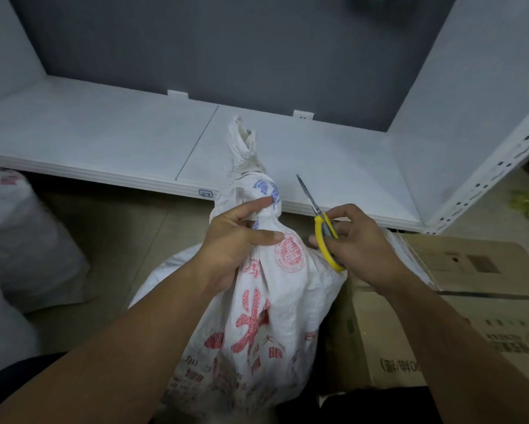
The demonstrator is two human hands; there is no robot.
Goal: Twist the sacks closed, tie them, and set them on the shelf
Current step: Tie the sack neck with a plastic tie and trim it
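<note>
The left hand grips the twisted neck of the white woven sack with red print, standing on the floor just near the low white shelf, while the right hand's fingers hold yellow-handled scissors beside it.

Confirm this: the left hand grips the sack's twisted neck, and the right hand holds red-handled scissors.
One thing is wrong: the scissors have yellow handles, not red, as the head view shows. The rest stands: the left hand grips the sack at its twisted neck, and the right hand holds the scissors.
</note>
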